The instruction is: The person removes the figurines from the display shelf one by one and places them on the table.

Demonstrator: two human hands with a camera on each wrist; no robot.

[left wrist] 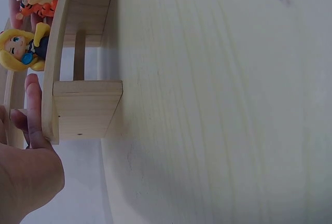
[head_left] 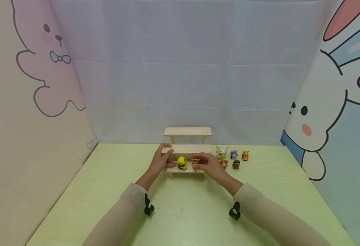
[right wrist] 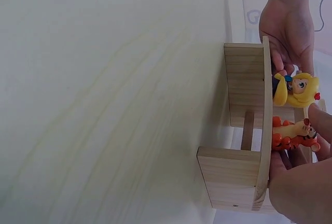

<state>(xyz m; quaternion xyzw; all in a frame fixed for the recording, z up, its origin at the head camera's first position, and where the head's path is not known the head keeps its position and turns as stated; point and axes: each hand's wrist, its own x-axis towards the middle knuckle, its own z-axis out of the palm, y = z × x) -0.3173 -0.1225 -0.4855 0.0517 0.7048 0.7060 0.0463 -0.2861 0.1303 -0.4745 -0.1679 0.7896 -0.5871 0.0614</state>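
Observation:
A three-tier wooden display shelf (head_left: 187, 149) stands at the back of the table. My left hand (head_left: 160, 162) holds its left end, with fingers at the middle and lowest tiers. On the lowest tier sits a yellow-haired girl figurine (right wrist: 303, 90), also plain in the left wrist view (left wrist: 18, 50). Right of it, an orange tiger figurine (right wrist: 293, 134) with black stripes is upright on the same tier. My right hand (head_left: 210, 165) pinches this tiger figurine from behind and the side, its fingertips partly hidden by the figurine in the head view.
Right of the shelf several small figurines stand on the table: a white-and-yellow one (head_left: 221, 152), a purple one (head_left: 233, 154), an orange one (head_left: 245, 155), a brown one (head_left: 236, 164) and a red-topped one (head_left: 224, 163) beside my right wrist. A pale cloth wall (head_left: 186, 85) rises behind.

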